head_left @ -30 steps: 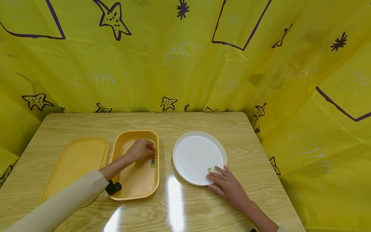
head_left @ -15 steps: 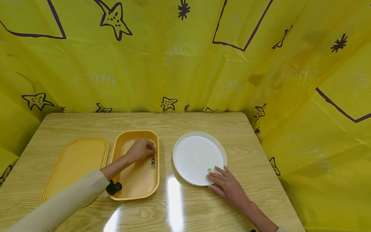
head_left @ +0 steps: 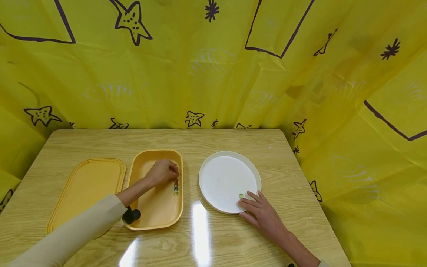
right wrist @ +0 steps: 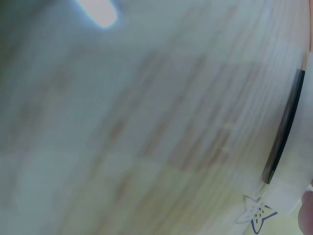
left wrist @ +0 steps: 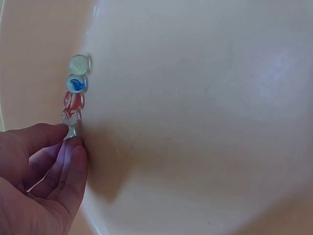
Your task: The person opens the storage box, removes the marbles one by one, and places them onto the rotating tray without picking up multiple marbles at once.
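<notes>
A pale glass marble (left wrist: pixel 70 132) is pinched by the left hand (head_left: pixel 161 172) at the end of a row of marbles (left wrist: pixel 73 100) inside a yellow tub (head_left: pixel 155 211).

Thumb and fingertips half hide it. The right hand (head_left: pixel 262 214) rests, fingers spread, at the rim of a round white tray (head_left: pixel 227 181); whether they touch the green marble (head_left: pixel 241 195) there, I cannot tell. A cream sleeve (head_left: pixel 83 222), cut off, partly covers a yellow panel (head_left: pixel 93 181) on the worktop (head_left: pixel 287 170).

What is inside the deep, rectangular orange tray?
Small, clear glass marbles show in a row; the left hand pinches a pale greenish one, its fingers partly covering it and hiding anything beneath.
</notes>
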Tool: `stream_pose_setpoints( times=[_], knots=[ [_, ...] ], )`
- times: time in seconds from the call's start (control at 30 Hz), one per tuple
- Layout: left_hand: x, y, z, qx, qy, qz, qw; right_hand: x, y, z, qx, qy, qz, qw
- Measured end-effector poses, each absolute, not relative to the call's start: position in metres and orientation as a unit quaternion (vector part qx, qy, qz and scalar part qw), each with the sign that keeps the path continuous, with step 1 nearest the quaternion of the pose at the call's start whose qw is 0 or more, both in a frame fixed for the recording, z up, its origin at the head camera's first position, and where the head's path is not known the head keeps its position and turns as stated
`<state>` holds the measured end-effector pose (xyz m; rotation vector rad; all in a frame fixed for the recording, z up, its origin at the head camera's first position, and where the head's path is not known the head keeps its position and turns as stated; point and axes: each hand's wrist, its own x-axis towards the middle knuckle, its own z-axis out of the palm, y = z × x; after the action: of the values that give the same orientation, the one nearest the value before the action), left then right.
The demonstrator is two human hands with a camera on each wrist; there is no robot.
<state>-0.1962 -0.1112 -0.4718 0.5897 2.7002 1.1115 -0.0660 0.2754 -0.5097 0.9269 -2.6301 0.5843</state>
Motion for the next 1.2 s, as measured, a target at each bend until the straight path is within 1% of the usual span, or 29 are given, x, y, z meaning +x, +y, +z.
stream_pose_setpoints(
  times=[0.43,0.67,0.9,1.1,1.2],
  knots=[
    [-0.197,-0.114,-0.46,0.183,0.904,0.379,0.081,-0.067,0.276,-0.509,0.317,-0.916,0.203,0.14],
    [-0.192,-0.115,-0.444,0.194,0.893,0.398,0.082,-0.067,0.276,-0.509,0.317,-0.915,0.206,0.14],
    [-0.189,-0.117,-0.423,0.196,0.885,0.417,0.064,-0.068,0.275,-0.511,0.324,-0.912,0.202,0.15],
    [-0.187,-0.106,-0.406,0.19,0.873,0.445,0.056,-0.068,0.275,-0.511,0.323,-0.912,0.203,0.149],
    [-0.187,-0.095,-0.4,0.206,0.864,0.456,0.046,-0.068,0.276,-0.511,0.323,-0.912,0.204,0.148]
  ],
)
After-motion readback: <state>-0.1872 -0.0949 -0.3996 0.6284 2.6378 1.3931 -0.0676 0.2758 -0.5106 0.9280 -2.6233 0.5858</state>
